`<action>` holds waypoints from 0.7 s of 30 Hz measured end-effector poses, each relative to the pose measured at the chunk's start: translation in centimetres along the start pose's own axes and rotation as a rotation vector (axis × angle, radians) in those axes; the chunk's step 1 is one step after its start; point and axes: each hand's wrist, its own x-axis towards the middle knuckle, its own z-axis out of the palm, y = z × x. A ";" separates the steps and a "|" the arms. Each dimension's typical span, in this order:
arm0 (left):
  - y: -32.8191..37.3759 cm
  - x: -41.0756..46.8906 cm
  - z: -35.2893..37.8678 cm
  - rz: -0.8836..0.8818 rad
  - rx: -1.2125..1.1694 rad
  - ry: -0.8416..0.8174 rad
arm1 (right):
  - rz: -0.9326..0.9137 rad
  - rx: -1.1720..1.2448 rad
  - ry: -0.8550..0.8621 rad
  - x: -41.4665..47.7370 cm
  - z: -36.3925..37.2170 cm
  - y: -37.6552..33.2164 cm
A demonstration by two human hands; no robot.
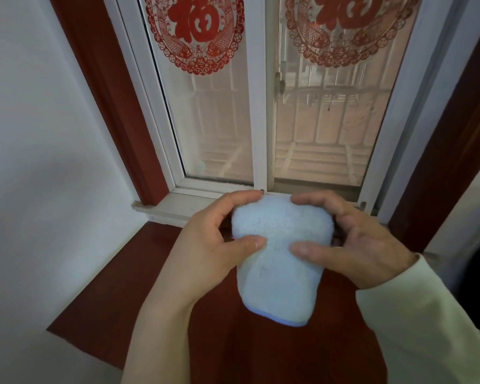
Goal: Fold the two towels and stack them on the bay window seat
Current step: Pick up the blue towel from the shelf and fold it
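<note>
A folded pale blue towel (279, 259) with a darker blue hem at its near edge is held above the dark red bay window seat (139, 275). My left hand (219, 239) grips its left side, thumb on top and fingers curled over the far edge. My right hand (355, 239) grips its right side the same way. Only one towel is visible; whether a second lies under it is hidden.
The white window frame (259, 106) stands directly behind the towel, with red paper-cut decorations (197, 31) on the glass. A white wall (39, 162) closes the left side. Dark red trim (441, 167) borders the window on the right.
</note>
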 end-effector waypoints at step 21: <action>-0.6 1.7 0.9 0.026 0.143 0.042 | 0.122 -0.366 0.003 0.2 -1.2 0.1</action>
